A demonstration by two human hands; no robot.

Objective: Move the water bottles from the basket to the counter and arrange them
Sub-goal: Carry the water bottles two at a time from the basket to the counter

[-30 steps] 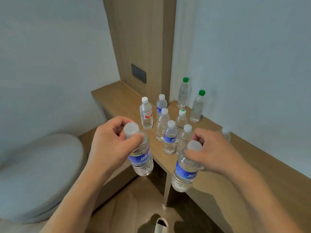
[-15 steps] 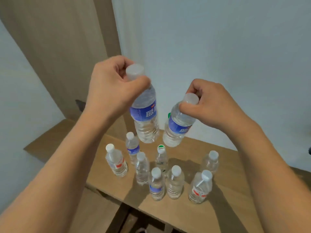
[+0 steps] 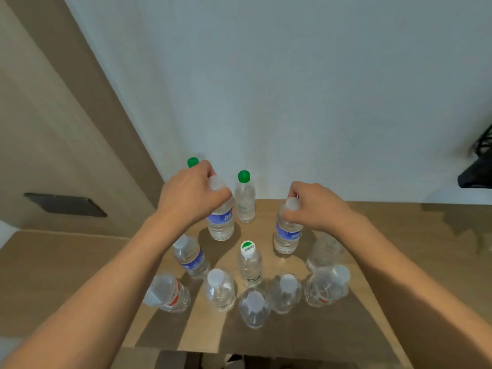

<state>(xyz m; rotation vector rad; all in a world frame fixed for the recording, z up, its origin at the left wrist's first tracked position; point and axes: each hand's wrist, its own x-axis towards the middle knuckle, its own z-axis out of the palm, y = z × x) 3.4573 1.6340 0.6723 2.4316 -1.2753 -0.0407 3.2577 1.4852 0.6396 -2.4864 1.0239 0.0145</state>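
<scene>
- Two blue-labelled water bottles are being set upright on the wooden counter (image 3: 399, 235); places below are given relative to the white-and-green-capped bottle (image 3: 249, 262) standing at the middle of the group.
- The left hand (image 3: 190, 194) is clamped round the neck, just under the white cap, of the left blue-label bottle (image 3: 221, 222), which stands behind and to the left of the landmark.
- The right hand (image 3: 316, 206) is pinched round the cap of the right blue-label bottle (image 3: 287, 233), behind and to the right of the landmark.
- Both held bottles are kept with the long axis near vertical, hanging straight below each hand; each base appears to be at or just touching the counter (contact cannot be confirmed).
- The move to come is judged to turn on that vertical alignment: a release is safe only if each base sits flat. Neither hand is noticeably nearer.
- The held bottles are clear, ribbed, filled, with white caps.
- A green-capped bottle (image 3: 245, 198) stands directly behind the landmark, between the held pair, close to the left one.
- Further bottles are grouped in front of the landmark, near the counter edge.
- The basket is not in view.
</scene>
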